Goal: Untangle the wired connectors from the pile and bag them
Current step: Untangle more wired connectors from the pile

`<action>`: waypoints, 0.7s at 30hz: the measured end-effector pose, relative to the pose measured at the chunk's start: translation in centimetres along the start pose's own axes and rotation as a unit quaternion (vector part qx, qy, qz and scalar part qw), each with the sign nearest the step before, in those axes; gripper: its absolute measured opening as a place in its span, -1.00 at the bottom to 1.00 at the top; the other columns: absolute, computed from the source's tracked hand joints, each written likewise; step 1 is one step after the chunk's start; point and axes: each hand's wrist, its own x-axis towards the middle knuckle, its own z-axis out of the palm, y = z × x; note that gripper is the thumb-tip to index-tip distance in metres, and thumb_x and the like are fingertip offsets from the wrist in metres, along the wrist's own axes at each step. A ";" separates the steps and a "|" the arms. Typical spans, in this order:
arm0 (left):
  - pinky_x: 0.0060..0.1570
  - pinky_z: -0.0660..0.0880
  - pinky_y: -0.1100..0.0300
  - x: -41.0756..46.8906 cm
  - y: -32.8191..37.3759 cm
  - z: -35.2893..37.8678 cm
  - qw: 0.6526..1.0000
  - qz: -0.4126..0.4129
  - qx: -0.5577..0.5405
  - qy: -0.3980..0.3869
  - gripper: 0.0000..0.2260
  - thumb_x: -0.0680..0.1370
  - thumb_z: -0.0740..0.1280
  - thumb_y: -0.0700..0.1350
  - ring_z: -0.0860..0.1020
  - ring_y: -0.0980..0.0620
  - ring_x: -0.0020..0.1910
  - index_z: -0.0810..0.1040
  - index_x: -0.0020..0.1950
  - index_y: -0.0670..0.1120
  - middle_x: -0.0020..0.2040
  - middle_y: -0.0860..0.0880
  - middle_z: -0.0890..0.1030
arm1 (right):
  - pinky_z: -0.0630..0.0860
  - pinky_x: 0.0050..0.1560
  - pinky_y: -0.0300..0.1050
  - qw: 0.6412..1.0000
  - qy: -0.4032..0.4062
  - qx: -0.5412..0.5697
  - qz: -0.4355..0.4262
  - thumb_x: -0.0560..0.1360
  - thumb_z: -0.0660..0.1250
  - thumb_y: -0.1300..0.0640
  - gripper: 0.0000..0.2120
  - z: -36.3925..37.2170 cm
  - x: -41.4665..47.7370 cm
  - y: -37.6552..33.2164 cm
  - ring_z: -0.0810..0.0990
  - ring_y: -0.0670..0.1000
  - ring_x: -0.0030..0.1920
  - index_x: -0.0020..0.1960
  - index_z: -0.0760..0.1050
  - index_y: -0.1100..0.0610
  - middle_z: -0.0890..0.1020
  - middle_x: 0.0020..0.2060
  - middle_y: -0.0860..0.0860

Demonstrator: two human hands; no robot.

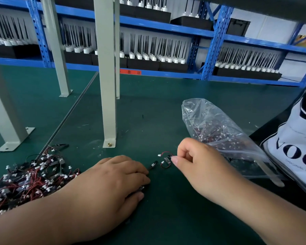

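A tangled pile of wired connectors (30,179), red and black wires with white plugs, lies at the left on the green table. My left hand (120,179) rests palm down beside it, its curled fingers covering a connector (141,188) of which only a small bit shows. One loose connector (153,164) lies just past its fingertips. My right hand (198,161) pinches a small connector with a red wire (167,159) between thumb and forefinger, just above the mat. A clear plastic bag (217,128) holding several connectors lies right behind that hand.
Grey metal posts (107,85) bolted to the green mat (148,106) stand behind the work area. Blue shelving (166,29) with trays of black antennas runs along the back. A person in a white printed shirt (297,149) is at the right edge.
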 end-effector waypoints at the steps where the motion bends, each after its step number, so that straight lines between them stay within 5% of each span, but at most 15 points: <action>1: 0.12 0.52 0.15 0.0 0.0 0.0 1.000 0.000 0.001 -0.001 -0.68 0.54 0.15 0.17 0.48 0.22 0.19 0.54 0.23 0.21 0.22 0.32 0.49 | 0.37 -0.42 -0.22 0.999 0.024 0.032 -0.007 0.53 0.38 -0.04 -0.79 0.3 0.0 0.1 0.40 -0.12 -0.47 -0.21 0.40 -0.05 0.54 -0.41 -0.14; 6: 0.10 0.55 0.16 -0.1 0.1 0.1 1.000 -0.009 0.024 -0.001 -0.63 0.52 0.15 0.18 0.53 0.20 0.18 0.57 0.26 0.19 0.26 0.30 0.53 | 0.42 -0.33 -0.28 0.992 0.083 0.091 -0.023 0.55 0.38 0.15 -0.84 1.4 0.2 0.9 0.49 -0.04 -0.38 -0.09 0.44 -0.07 0.58 -0.37 -0.04; 12: 0.16 0.46 0.23 -0.2 0.4 -0.3 0.999 -0.015 0.031 -0.016 -0.60 0.52 0.12 0.20 0.51 0.23 0.22 0.52 0.31 0.23 0.32 0.30 0.48 | 0.33 -0.24 -0.45 0.993 0.105 0.013 -0.059 0.52 0.30 0.33 -0.79 1.4 0.2 1.5 0.49 -0.25 -0.22 -0.03 0.58 0.04 0.50 -0.30 -0.20; 21: 0.18 0.46 0.21 -0.2 0.3 -0.4 1.000 0.003 0.013 -0.001 -0.65 0.53 0.15 0.19 0.45 0.26 0.26 0.50 0.29 0.24 0.30 0.33 0.46 | 0.33 -0.04 -0.37 0.994 0.054 -0.071 -0.056 0.54 0.33 0.16 -0.71 2.0 -0.1 1.8 0.42 -0.18 0.00 0.23 0.50 -0.07 0.43 0.02 -0.25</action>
